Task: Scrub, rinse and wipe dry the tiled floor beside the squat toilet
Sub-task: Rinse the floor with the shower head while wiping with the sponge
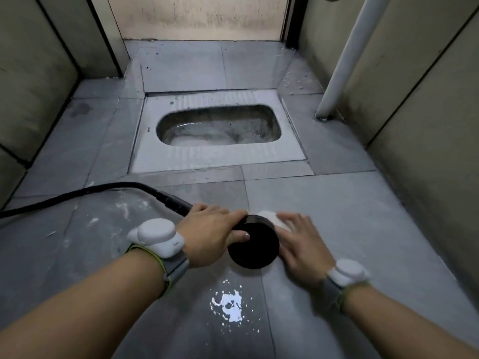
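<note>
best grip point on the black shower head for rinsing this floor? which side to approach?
Probably the narrow handle behind the round black shower head, where the left hand already wraps it. Come from the left, in line with the hose trailing that way. The wide disc faces down at the tiled floor; the right hand lies right of it.

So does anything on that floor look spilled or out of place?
Yes: white smears streak the wet grey tiled floor at left, beside the black hose, like soap or residue. A puddle glints between the forearms.
</note>
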`<state>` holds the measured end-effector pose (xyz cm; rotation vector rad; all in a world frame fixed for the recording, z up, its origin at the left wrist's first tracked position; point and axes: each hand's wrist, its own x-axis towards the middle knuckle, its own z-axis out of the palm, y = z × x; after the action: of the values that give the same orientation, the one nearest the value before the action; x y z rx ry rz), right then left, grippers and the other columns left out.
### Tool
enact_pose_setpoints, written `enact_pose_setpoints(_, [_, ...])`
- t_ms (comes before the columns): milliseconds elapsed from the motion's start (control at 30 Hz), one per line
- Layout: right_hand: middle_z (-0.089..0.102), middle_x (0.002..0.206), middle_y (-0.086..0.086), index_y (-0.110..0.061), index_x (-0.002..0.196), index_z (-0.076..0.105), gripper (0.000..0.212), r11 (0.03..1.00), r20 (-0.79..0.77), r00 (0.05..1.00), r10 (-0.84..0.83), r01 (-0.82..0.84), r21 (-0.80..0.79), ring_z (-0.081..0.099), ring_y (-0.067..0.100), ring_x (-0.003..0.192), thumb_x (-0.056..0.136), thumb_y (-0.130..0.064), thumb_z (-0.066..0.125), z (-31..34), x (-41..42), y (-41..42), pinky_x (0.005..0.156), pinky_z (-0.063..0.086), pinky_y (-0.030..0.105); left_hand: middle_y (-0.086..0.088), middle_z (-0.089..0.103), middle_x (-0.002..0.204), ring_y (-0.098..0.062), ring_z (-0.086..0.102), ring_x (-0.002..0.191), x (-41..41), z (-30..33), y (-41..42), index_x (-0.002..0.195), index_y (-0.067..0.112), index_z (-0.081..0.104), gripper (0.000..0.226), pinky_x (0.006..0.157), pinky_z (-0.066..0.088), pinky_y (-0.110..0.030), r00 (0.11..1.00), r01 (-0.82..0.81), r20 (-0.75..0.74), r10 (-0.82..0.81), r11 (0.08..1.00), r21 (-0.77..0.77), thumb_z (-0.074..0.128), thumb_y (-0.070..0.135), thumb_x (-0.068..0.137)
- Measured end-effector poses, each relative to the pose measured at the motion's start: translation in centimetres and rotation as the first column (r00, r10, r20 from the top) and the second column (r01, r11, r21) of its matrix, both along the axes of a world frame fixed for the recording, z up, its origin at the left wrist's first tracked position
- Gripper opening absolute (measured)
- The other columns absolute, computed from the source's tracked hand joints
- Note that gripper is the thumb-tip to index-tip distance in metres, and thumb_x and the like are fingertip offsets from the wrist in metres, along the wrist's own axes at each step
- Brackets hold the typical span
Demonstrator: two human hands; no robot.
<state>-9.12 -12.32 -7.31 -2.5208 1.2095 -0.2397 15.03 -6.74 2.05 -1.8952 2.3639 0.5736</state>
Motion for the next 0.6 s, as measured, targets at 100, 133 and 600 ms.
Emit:
enact_pose_setpoints(100, [0.044,0.135,0.006,-0.036,0.139,0.048,0.053,0.986,-0.079,0.983,-0.168,0.168,-0.008,0.045,0.035,0.117,0.088,-0.046,0.046,0.1,-1.2,1.1,0.095,0.043,0.047,0.007,0.058,0.116,-0.017,0.047,0.116,-1.1,0.0,3.0,0.135,0.035,0.037,0.08,0.103,0.026,-0.035,0.999,0.045,0.002,-0.045,0.999,-0.006,0.002,0.073,0.074])
enact_pose_setpoints(133, [0.041,0.135,0.007,-0.037,0.14,0.047,0.053,0.973,-0.109,0.967,-0.231,0.23,-0.02,0.044,0.036,0.116,0.087,-0.045,0.05,0.9,-1.4,1.6,0.097,0.042,0.046,0.008,0.058,0.116,-0.016,0.046,0.116,-1.4,0.4,4.5,0.136,0.035,0.036,0.085,0.103,0.026,-0.034,0.998,0.059,0.008,-0.059,0.998,-0.009,-0.002,0.072,0.069])
enact_pose_setpoints(600, [0.049,0.124,0.019,-0.024,0.125,0.04,0.061,0.746,-0.278,0.847,-0.453,0.531,0.402,0.055,0.036,0.107,0.077,-0.039,0.075,8.2,-6.3,7.4,0.084,0.043,0.033,0.006,0.059,0.119,-0.018,0.047,0.117,-6.7,2.5,11.2,0.137,0.034,0.037,0.081,0.103,0.025,-0.034,0.994,0.078,-0.084,-0.075,0.997,0.03,0.005,0.073,0.074])
